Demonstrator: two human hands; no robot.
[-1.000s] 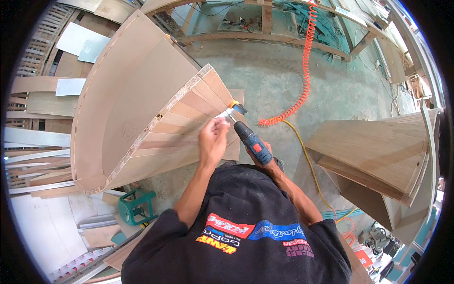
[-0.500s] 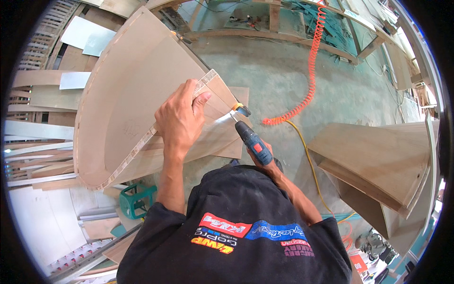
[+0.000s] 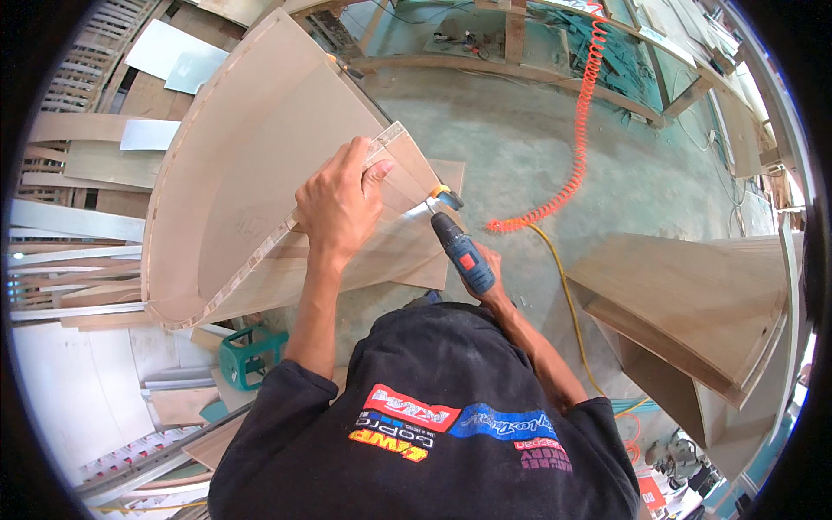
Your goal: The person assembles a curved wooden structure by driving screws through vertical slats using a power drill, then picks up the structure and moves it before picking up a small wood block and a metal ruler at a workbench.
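A large curved plywood piece (image 3: 230,165) with a pale, patchy edge stands in front of me on the left. My left hand (image 3: 340,204) is wrapped over its near edge, thumb on the outer side close to the corner. In my right hand (image 3: 488,270) is a dark blue cordless drill (image 3: 465,253) with a red patch. The drill points up and left, and its bit meets the right side of the plywood piece, just below a yellow and black clamp (image 3: 446,197). Its exact contact point is too small to tell.
A coiled orange air hose (image 3: 579,165) hangs at the right and joins a yellow hose (image 3: 568,299) on the floor. Another plywood piece (image 3: 685,295) stands at the right. A green stool (image 3: 247,355) and stacked boards (image 3: 95,165) are at the left. A wooden workbench (image 3: 511,65) stands behind.
The view has shifted slightly, so the plywood piece sits a little farther right. Less of the drill bit shows between chuck and wood. Both hands keep their holds.
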